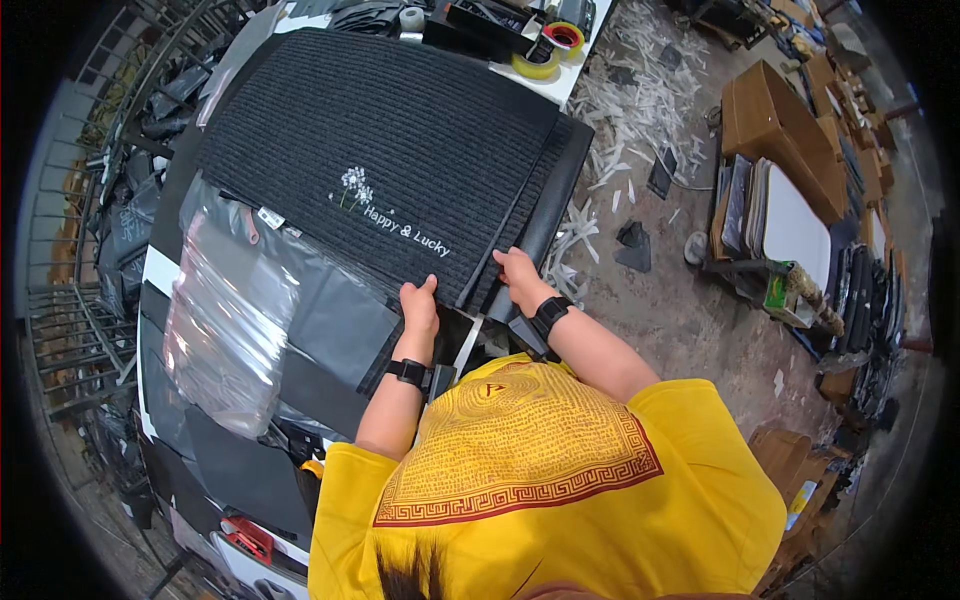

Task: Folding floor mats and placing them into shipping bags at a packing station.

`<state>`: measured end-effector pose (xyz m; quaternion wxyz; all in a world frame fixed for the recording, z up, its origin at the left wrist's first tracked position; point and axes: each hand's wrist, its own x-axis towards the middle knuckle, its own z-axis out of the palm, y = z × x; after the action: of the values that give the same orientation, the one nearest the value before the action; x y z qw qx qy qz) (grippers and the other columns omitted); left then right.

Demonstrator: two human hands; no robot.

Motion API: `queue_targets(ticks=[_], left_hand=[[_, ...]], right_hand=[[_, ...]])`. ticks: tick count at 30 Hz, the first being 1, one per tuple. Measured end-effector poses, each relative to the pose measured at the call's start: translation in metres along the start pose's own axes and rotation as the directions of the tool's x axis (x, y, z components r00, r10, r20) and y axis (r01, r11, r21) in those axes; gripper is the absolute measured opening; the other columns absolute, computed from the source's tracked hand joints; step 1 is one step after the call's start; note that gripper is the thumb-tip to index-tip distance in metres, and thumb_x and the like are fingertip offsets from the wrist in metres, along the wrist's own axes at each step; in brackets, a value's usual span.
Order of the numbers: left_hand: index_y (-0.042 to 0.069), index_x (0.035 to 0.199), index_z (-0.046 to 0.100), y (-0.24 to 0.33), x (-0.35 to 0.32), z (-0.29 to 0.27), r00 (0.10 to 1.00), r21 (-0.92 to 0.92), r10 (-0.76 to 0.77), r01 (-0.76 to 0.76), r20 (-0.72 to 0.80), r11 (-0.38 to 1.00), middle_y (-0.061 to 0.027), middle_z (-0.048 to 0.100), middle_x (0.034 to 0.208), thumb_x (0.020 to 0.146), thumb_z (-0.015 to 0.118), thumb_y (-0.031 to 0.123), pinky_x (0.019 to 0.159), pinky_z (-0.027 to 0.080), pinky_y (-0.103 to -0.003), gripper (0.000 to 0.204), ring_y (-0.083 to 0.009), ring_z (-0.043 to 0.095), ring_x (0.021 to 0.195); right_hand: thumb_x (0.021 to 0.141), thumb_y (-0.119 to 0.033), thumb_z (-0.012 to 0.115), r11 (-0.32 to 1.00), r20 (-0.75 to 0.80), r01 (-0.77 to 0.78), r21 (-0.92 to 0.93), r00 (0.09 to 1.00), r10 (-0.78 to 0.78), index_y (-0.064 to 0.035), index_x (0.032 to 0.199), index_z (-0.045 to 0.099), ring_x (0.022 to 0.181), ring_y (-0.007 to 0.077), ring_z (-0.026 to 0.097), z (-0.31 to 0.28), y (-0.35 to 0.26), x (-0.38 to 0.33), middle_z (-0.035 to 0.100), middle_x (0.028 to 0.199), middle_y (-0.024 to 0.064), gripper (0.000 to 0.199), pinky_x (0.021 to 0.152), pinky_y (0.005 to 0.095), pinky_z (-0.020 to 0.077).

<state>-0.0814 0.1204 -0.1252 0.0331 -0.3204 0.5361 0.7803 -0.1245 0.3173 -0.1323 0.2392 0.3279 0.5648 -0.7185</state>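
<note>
A dark ribbed floor mat [400, 120] with a white flower print and lettering lies spread over the table, on top of other dark sheets. My left hand [420, 308] holds its near edge, thumb on top and the other fingers mostly hidden beneath. At the near right corner my right hand [518, 276] pinches the mat's edge, where a layer beneath shows. A smooth black roll or folded sheet [560, 205] sticks out along the mat's right side. Left of my left hand lie clear plastic bags [230, 310] and a dark grey sheet [340, 315].
Yellow tape rolls [537, 62] sit at the table's far right, by a black box. White scraps [640, 100] litter the floor to the right. Beyond stand a cardboard box [770, 130] and a cart of stacked sheets [795, 220]. Metal racks [75, 330] line the left. A red tool [248, 540] lies near left.
</note>
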Motion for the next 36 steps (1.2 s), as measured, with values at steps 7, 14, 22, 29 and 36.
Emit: queue_targets(ticks=[7, 14, 22, 29, 36], left_hand=[[-0.001, 0.107, 0.057, 0.188, -0.036, 0.059, 0.95, -0.361, 0.107, 0.006, 0.294, 0.932, -0.0114, 0.063, 0.108, 0.088, 0.061, 0.007, 0.079, 0.052, -0.036, 0.021, -0.0245, 0.061, 0.101], [-0.012, 0.114, 0.047, 0.331, 0.004, 0.057, 0.814, -0.597, 0.361, -0.022, 0.455, 0.802, -0.0223, 0.055, 0.11, 0.092, 0.049, 0.0, 0.084, 0.051, -0.04, 0.025, -0.0324, 0.056, 0.101], [-0.011, 0.105, 0.051, 0.36, -0.002, 0.059, 0.781, -0.51, 0.413, -0.143, 0.469, 0.848, -0.0192, 0.056, 0.103, 0.09, 0.055, 0.0, 0.08, 0.052, -0.04, 0.019, -0.0298, 0.058, 0.094], [-0.005, 0.088, 0.063, 0.222, -0.032, 0.122, 0.727, 0.395, 0.598, -0.686, 0.337, 0.611, -0.0171, 0.067, 0.08, 0.078, 0.057, 0.011, 0.066, 0.05, -0.039, 0.02, -0.0295, 0.066, 0.074], [-0.008, 0.08, 0.057, 0.214, -0.037, 0.153, 0.654, 0.659, 0.687, -0.672, 0.316, 0.337, -0.031, 0.061, 0.082, 0.076, 0.052, 0.005, 0.074, 0.052, -0.049, 0.014, -0.046, 0.062, 0.078]], right_hand=[[0.088, -0.011, 0.061, 0.994, -0.002, 0.112, -0.003, 0.994, -0.112, -0.008, 0.096, 0.057, 0.068, 0.0138, 0.05, -0.009, 0.009, -0.003, 0.054, 0.079, 0.0014, 0.01, 0.056, 0.0297, 0.0407], [0.086, -0.009, 0.064, 0.987, 0.037, 0.156, -0.04, 0.987, -0.154, -0.008, 0.094, 0.054, 0.068, 0.013, 0.051, -0.013, 0.009, -0.005, 0.052, 0.078, 0.0008, 0.013, 0.059, 0.0271, 0.0449], [0.086, -0.008, 0.063, 0.992, 0.134, 0.084, 0.093, 0.986, -0.096, -0.0094, 0.095, 0.051, 0.07, 0.0128, 0.053, -0.015, 0.0, -0.012, 0.053, 0.082, 0.0008, 0.014, 0.063, 0.0278, 0.0464], [0.086, -0.006, 0.063, 0.985, 0.214, -0.048, 0.167, 0.977, 0.012, -0.0102, 0.114, 0.047, 0.078, 0.0197, 0.06, -0.015, -0.013, -0.019, 0.059, 0.093, 0.0043, 0.032, 0.069, 0.0358, 0.048], [0.09, -0.005, 0.055, 0.993, 0.263, -0.017, 0.12, 0.965, -0.015, -0.0107, 0.119, 0.041, 0.084, 0.0211, 0.061, -0.014, -0.006, -0.011, 0.06, 0.098, 0.0056, 0.033, 0.067, 0.0373, 0.0482]])
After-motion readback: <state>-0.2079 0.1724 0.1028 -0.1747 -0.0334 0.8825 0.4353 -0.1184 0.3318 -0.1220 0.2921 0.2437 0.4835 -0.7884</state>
